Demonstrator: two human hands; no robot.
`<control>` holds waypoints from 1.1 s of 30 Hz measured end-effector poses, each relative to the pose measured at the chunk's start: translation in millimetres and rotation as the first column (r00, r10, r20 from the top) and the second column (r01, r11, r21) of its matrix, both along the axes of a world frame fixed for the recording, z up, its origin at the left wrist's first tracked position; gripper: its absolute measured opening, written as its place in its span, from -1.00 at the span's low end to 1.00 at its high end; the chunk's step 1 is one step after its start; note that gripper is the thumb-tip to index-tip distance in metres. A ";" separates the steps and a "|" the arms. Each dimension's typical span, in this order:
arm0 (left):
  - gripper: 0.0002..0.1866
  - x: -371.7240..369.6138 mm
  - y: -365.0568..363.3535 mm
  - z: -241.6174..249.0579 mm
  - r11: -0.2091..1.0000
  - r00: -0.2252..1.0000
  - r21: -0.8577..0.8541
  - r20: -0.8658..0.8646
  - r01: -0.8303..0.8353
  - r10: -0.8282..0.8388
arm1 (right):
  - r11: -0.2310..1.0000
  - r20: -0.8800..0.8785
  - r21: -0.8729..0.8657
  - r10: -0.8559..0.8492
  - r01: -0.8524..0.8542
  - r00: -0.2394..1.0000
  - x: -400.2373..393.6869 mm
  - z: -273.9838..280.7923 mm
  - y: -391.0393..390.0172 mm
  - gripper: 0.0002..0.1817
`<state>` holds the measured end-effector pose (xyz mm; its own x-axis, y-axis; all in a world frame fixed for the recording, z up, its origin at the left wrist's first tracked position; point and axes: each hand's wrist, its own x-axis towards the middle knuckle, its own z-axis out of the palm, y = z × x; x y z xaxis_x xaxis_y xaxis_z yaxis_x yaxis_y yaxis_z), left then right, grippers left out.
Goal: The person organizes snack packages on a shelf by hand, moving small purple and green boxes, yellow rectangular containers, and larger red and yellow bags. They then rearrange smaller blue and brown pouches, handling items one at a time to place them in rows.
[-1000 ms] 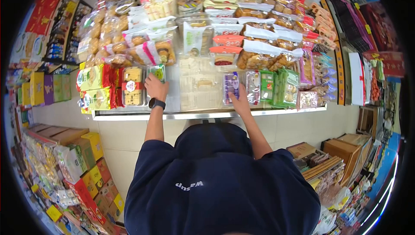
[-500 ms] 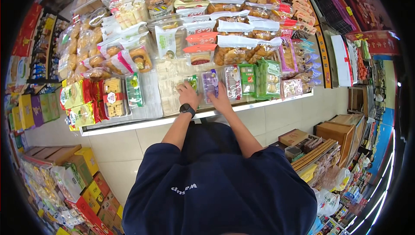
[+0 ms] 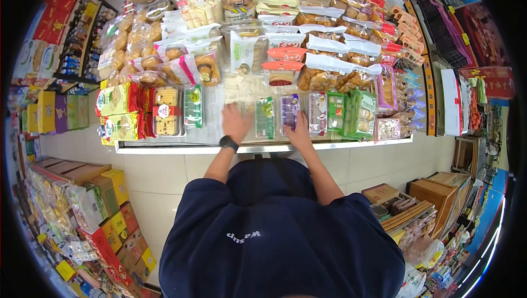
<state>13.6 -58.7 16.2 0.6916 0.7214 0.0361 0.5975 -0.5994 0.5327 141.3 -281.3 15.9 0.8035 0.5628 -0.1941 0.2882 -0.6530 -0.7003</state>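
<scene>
My right hand (image 3: 299, 131) is at the lower right of a purple-labelled clear pack (image 3: 290, 110), its thumb over the front and its fingers along the right side. To the left of that pack lies a green-labelled clear pack (image 3: 265, 118), with no hand on it. My left hand (image 3: 236, 122), slightly blurred and wearing a black watch, has its fingers stretched out over pale wrapped packs (image 3: 240, 88) at the display's front. Nothing shows in its grasp. Right of the purple pack stand a red-and-white labelled pack (image 3: 317, 114) and green packs (image 3: 362, 112).
Bagged breads (image 3: 324, 72) fill the rows behind. Cookie trays (image 3: 167, 111) and red-yellow packs (image 3: 118, 112) sit at the front left. The display's white front edge (image 3: 258, 149) runs before me. Cartons (image 3: 112, 188) stand at lower left, wooden boxes (image 3: 431, 194) at right.
My left hand has moved left, off the green-labelled pack, which now shows in full. My right hand stays at the purple-labelled pack. The whole view has shifted.
</scene>
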 end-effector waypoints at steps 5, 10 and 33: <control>-0.27 -58.1 110.0 -11.8 0.926 0.979 0.342 -0.069 -0.159 0.193 | 1.000 -0.044 -0.013 -0.024 0.024 0.999 -4.5 12.5 2.3 -0.05; -0.25 -56.0 141.3 1.0 0.961 0.960 0.190 -0.155 -0.201 0.232 | 1.000 -0.016 -0.023 -0.001 0.001 1.000 -2.0 7.0 3.0 -0.04; 0.00 24.7 -22.5 41.3 0.985 0.961 -0.173 -0.268 0.018 -0.064 | 0.999 0.032 0.029 -0.044 0.043 0.999 -6.6 2.3 4.8 -0.07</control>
<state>38.3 -81.1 57.5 0.6874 0.6717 -0.2762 0.7102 -0.5424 0.4488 134.7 -276.5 18.2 0.8330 0.5321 -0.1517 0.2832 -0.6455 -0.7093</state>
